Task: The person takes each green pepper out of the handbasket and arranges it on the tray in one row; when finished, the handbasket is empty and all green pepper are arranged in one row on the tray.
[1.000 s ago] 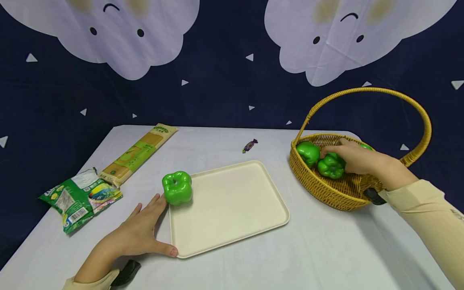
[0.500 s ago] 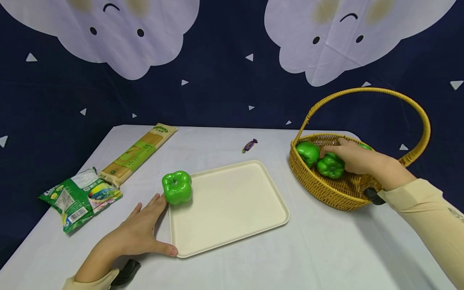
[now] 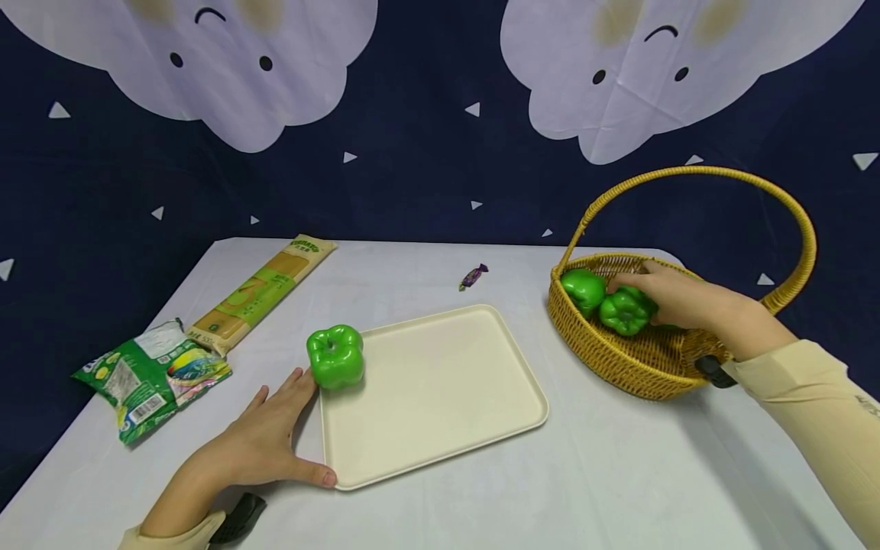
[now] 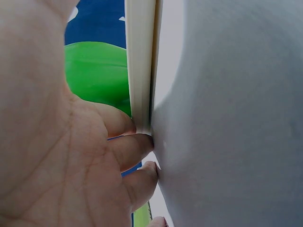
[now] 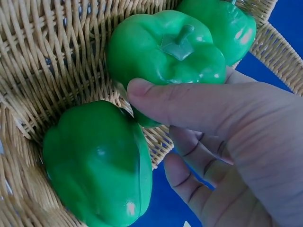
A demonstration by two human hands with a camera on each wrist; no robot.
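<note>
Currently pinching a pepper [image 3: 624,312] between curled right fingers [image 5: 194,150], low inside the basket [image 3: 586,345], with a second pepper [image 5: 97,161] and a third pepper [image 5: 222,28] close by on opposite sides of that grip. Away to the left, resting spread left fingers [image 4: 132,150] against the nearest side of the tray [image 3: 426,389], with a fourth pepper [image 3: 336,357] at the tray's corner, beside those fingertips. Farther out, showing a bag [image 3: 154,382] left of the left fingers, a pack [image 3: 261,294] beyond them, and candy [image 3: 473,277] on the desk [image 3: 619,481] between left and right fingers, past the tray.
</note>
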